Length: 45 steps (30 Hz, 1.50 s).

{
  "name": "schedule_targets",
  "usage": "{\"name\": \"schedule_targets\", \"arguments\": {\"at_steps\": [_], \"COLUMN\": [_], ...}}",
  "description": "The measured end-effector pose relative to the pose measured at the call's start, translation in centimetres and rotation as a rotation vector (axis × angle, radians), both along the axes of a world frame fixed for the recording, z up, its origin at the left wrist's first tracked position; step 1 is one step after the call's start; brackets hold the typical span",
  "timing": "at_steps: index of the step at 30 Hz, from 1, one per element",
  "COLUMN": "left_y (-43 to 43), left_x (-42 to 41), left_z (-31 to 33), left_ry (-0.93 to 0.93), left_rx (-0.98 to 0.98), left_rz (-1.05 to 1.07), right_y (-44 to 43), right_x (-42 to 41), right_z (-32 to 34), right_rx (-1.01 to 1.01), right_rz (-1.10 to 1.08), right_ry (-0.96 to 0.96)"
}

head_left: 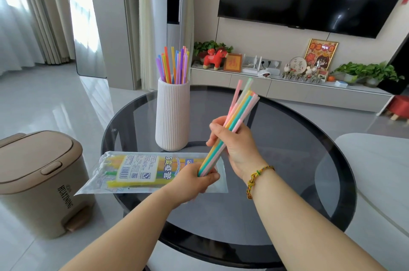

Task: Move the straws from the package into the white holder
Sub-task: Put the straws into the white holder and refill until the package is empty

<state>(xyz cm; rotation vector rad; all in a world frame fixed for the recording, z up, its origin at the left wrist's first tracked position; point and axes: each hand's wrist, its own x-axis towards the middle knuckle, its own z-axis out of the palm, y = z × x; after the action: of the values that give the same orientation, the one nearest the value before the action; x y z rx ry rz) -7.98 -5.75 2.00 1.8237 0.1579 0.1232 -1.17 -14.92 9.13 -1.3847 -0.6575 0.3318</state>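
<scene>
A bundle of pastel straws [240,107] slants up to the right above the round glass table [298,160]. My left hand [194,179] grips the bundle's lower end and my right hand [236,144] wraps around its middle. Under my left hand lies the clear plastic package [137,172], flat on the table, with a few yellow and green straws still inside. The ribbed white holder [172,116] stands upright behind the package, to the left of the bundle, with several bright straws [173,65] sticking out of its top.
A beige pedal bin [37,182] stands on the floor left of the table. A white seat edge [376,171] is at the right. Beyond the table is a low white TV cabinet [287,89] with plants and ornaments.
</scene>
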Motion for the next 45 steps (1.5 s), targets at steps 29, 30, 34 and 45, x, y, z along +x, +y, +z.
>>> {"name": "schedule_targets", "arguments": {"at_steps": [29,30,34,45], "left_y": [15.2,15.5,14.8,15.7], "left_x": [6.7,7.3,9.3,11.2], "left_z": [12.1,12.5,14.2,14.7], "left_ry": [-0.076,-0.081,-0.112,0.027], "left_rx": [0.198,0.196,0.127,0.241], "left_rz": [0.46,0.418,0.282,0.382], "right_y": [7.7,8.0,8.7,8.8], "right_x": [5.4,5.7,6.9,8.8], "right_z": [8.6,8.5,8.6,10.2], "right_rx": [0.16,0.157,0.157,0.421], "right_rz": [-0.194,-0.187,-0.177,-0.107], "right_ry": [0.003,0.002,-0.01,0.14]}}
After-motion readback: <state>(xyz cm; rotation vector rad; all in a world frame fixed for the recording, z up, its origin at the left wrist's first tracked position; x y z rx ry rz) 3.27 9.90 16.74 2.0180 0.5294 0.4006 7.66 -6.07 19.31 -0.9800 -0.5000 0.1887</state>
